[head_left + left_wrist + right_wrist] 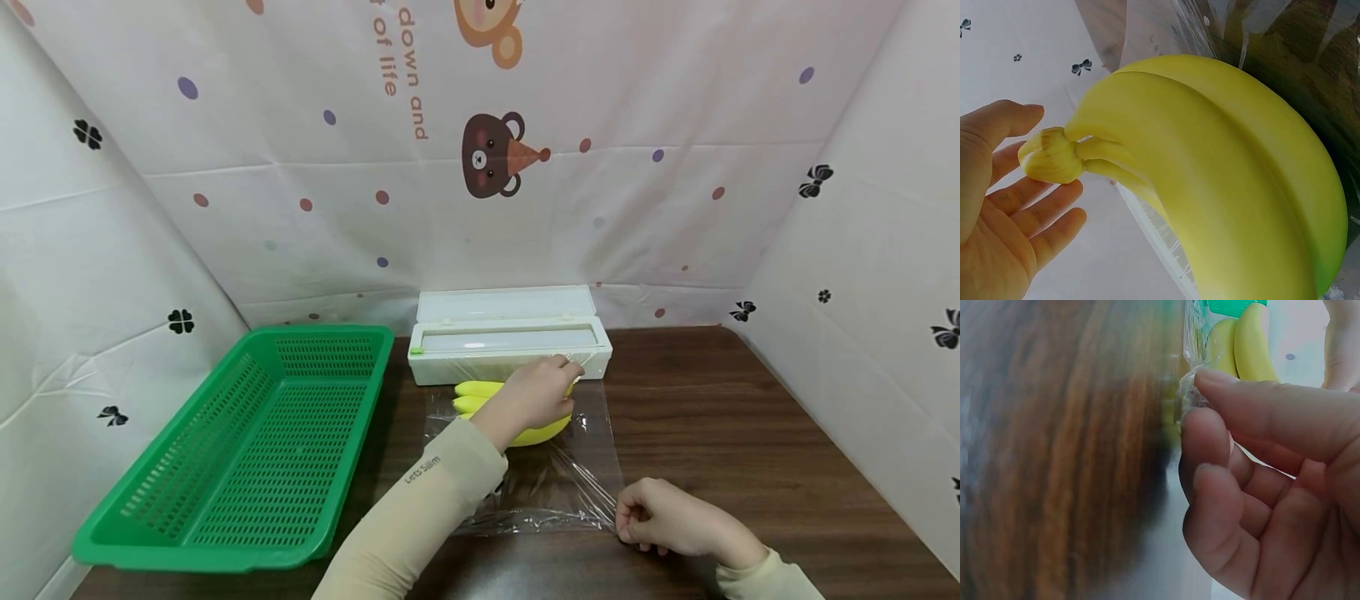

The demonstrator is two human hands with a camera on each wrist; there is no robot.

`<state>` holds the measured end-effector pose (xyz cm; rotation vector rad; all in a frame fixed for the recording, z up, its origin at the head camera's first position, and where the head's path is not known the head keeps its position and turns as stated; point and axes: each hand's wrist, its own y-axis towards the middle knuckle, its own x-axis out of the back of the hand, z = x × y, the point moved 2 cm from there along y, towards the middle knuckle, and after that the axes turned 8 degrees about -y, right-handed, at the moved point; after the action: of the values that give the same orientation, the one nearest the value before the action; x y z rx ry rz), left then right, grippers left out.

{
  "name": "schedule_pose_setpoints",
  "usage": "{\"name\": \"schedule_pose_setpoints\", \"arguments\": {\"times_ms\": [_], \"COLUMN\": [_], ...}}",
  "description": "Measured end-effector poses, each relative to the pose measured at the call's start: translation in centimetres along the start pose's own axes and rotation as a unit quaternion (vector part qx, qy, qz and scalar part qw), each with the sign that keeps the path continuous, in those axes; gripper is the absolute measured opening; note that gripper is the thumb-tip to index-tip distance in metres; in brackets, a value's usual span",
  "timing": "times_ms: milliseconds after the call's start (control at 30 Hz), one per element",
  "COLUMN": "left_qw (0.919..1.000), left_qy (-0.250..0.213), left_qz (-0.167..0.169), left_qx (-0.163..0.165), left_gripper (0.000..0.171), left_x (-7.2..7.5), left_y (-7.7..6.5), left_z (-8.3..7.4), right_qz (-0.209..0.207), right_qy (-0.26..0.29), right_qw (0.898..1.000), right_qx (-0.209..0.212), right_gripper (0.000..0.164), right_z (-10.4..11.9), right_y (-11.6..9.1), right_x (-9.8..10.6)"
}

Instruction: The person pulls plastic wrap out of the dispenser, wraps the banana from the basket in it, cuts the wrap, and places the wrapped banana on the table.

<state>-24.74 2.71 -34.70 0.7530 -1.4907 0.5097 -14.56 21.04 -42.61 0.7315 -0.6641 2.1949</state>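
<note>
A bunch of yellow bananas (542,435), greenish at one tip, lies on a sheet of clear plastic wrap (536,492) on the table. My left hand (534,393) is at the bunch's right end. In the left wrist view its loosely spread fingers (1054,234) are around the stem (1052,156), with a gap beside the thumb. My right hand (667,518) pinches the near right corner of the wrap between thumb and forefinger, and the film there (1192,394) is bunched up. Behind the bananas stands a white wrap dispenser (510,367), its lid raised, with film stretching from it.
A green perforated basket (288,458) stands on the left of the brown wooden table (697,417). Printed white cloth (637,225) hangs at the back and on both sides. The dispenser is close against the back cloth.
</note>
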Motion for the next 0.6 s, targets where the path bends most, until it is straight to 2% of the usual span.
{"name": "schedule_pose_setpoints", "arguments": {"times_ms": [367,600], "left_qw": [0.9990,0.9972], "left_qy": [0.042,0.065], "left_qz": [-0.013,-0.037], "left_qx": [0.005,-0.005], "left_gripper": [0.046,0.042], "left_x": [0.0,0.0], "left_y": [-0.8,-1.5], "left_z": [-0.1,-0.3], "right_qz": [-0.007,-0.012], "right_qy": [-0.003,-0.005], "right_qw": [1.000,1.000], "right_qx": [0.010,0.013], "right_gripper": [0.011,0.011], "right_z": [0.0,0.0], "right_y": [0.0,0.0], "right_x": [-0.1,-0.2]}}
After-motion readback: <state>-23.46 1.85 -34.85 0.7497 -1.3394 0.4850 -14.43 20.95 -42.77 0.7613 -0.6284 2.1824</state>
